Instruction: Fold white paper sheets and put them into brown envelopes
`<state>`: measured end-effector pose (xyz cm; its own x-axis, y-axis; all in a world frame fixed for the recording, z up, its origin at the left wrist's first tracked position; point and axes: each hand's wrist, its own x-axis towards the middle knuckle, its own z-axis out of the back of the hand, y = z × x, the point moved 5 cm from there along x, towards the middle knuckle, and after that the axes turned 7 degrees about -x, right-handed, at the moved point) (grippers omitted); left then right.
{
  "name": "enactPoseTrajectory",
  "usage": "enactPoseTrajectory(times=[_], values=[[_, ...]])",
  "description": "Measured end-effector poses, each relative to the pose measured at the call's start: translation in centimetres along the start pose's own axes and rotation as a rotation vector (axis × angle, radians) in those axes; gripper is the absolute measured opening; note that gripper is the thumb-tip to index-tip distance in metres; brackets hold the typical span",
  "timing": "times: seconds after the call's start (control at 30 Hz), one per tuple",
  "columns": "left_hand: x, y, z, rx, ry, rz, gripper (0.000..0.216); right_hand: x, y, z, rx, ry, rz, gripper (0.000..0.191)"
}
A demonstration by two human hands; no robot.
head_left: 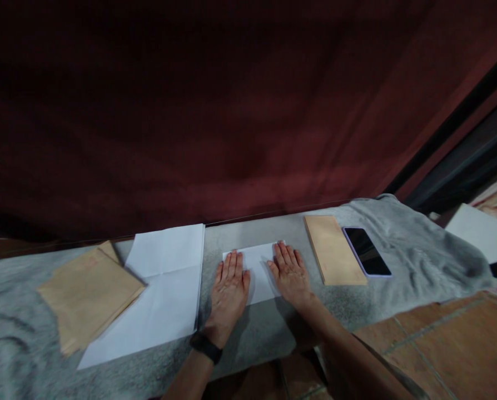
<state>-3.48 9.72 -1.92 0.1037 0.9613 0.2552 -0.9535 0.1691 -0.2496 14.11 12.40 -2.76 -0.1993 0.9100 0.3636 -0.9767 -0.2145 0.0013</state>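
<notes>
- My left hand (230,286) lies palm down just below the centre of the frame, fingers stretched out flat and close together, thumb apart from them.
- It presses on the left part of a white paper (258,272), a small rectangle at the lower centre of the frame.
- My right hand (291,275) rests flat on the same paper's right part, palm down, fingers extended and thumb pointing toward the left of the frame.
- Between my two hands the middle of the paper shows bare.
- A dark wristband (205,347) sits on my left wrist, near the bottom of the frame.
- Left of my left hand, and apart from it, lie larger white sheets (169,294), the top one marked by creases that cross near its middle.
- A loose pile of brown envelopes (94,294) overlaps the left side of those sheets, in the lower left of the frame.
- Right of centre, near my right hand, is a neat brown stack (336,250), with a dark-screened phone (367,251) just beside it, its edge purple.
- All of this rests on a gray cloth (419,239) running across the lower frame.
- A dark red curtain (232,111) fills the top; tiled floor (448,339) shows at lower right.
</notes>
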Motion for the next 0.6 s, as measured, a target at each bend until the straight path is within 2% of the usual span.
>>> enactPoseTrajectory(times=[0.43,0.53,0.6], values=[[-0.2,1.1,0.0,0.013,-0.030,0.055,0.058,-1.1,-2.7,-0.1,-0.045,-0.042,-0.081,0.066],[-0.2,1.1,0.1,0.012,-0.049,0.066,0.058,-1.0,-2.3,0.6,0.005,-0.056,-0.060,0.064],[-0.3,0.7,0.1,-0.003,-0.065,0.052,0.057,-0.9,-1.2,1.1,0.073,-0.043,0.004,0.061]])
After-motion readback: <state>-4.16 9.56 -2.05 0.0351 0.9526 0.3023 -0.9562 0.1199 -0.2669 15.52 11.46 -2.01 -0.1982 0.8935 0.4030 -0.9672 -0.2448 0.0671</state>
